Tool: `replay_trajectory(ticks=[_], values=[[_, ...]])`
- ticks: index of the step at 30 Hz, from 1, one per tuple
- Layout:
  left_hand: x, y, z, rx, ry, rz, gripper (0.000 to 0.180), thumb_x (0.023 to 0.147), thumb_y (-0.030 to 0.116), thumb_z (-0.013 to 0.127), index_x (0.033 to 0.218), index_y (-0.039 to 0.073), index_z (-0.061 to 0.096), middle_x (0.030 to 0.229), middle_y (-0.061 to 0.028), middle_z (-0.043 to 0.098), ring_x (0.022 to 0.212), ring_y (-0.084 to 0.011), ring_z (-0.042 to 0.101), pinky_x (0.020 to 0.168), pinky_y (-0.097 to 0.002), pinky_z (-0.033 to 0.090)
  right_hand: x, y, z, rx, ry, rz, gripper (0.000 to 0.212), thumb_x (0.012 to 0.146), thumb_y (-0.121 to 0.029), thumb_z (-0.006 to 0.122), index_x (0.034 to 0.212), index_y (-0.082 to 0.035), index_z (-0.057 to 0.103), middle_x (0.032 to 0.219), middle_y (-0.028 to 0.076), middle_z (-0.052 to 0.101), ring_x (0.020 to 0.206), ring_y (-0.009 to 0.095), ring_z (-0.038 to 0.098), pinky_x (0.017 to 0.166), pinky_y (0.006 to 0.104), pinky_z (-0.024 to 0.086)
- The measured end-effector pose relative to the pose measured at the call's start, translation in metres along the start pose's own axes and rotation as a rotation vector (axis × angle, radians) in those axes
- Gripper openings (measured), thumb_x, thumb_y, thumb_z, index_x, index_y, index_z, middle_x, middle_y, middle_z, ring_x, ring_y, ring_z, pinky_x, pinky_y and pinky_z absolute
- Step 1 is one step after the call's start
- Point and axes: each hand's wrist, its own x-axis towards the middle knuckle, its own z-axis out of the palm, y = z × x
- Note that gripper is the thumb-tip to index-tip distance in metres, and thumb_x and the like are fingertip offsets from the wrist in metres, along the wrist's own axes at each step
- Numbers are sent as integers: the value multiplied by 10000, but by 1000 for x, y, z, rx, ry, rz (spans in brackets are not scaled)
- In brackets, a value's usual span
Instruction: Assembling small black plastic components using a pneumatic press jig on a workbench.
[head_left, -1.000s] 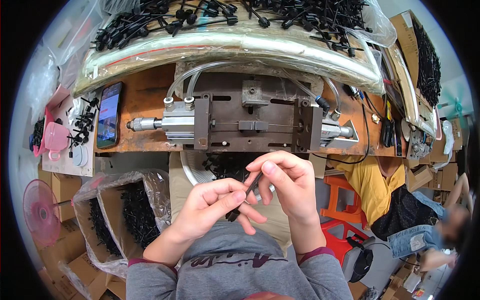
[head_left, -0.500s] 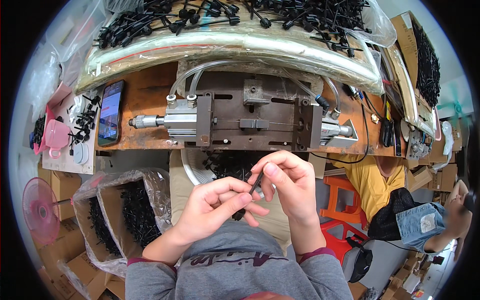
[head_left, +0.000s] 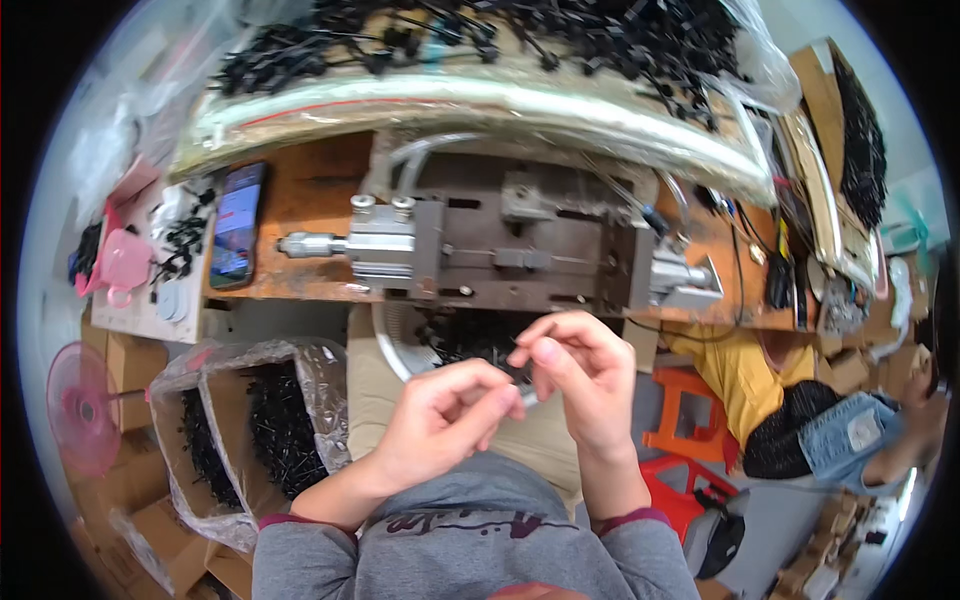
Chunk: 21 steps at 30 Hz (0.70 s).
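Observation:
Both hands are raised above my lap, in front of the bench edge, and the picture is smeared. My left hand (head_left: pixel 445 415) is closed, thumb and forefinger pinched together; what lies between them cannot be made out. Close to its right, my right hand (head_left: pixel 588 385) is also closed, its fingers bent toward the thumb, with anything in it hidden. Beyond the fingertips, a white basket (head_left: pixel 390 345) holds black parts (head_left: pixel 460 335), partly covered by my hands. On the bench ahead stands a brown metal fixture (head_left: pixel 480 278) with an air cylinder (head_left: pixel 382 245) on its left and small grey jaws (head_left: pixel 522 259) mid-way.
A plastic-wrapped tray (head_left: pixel 480 100) heaped with black stemmed parts spans the back. A phone (head_left: pixel 236 225) lies at left on the bench. Lined boxes (head_left: pixel 215 400) of black parts and a pink fan (head_left: pixel 82 410) stand lower left. Right are an orange stool (head_left: pixel 680 410) and another person (head_left: pixel 850 440).
The thin black rod visible between my fingertips earlier no longer shows. My left fingers have curled in more tightly. The whole view has shifted slightly and blurred.

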Motion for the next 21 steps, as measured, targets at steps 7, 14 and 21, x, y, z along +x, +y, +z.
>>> replay_trajectory(ticks=[7, 14, 21], values=[[3, 0, 7, 384, -7, 459, 131, 920, 50, 600, 824, -25, 648, 694, -58, 582, 568, -121, 541, 506, -246, 416, -2, -6, 18, -42, 178, -256, 118, 914, -67, 624, 877, 35, 576, 788, 104, 602, 543, 75, 523, 487, 176, 409], [-1, 6, 10, 467, 87, 668, 73, 872, 45, 647, 862, -25, 664, 680, -61, 557, 502, -118, 464, 444, -278, 352, 6, -11, 39, 59, 172, -415, 135, 939, -116, 598, 896, 2, 548, 784, 62, 519, 545, 68, 477, 471, 158, 371], [-9, 27, -38, 651, 162, 533, 93, 869, 71, 651, 786, 32, 666, 730, -68, 641, 654, -189, 610, 603, -317, 506, 30, -42, 5, -234, 295, -653, 161, 963, -115, 564, 825, -37, 536, 704, 61, 587, 451, 86, 457, 413, 193, 365]])
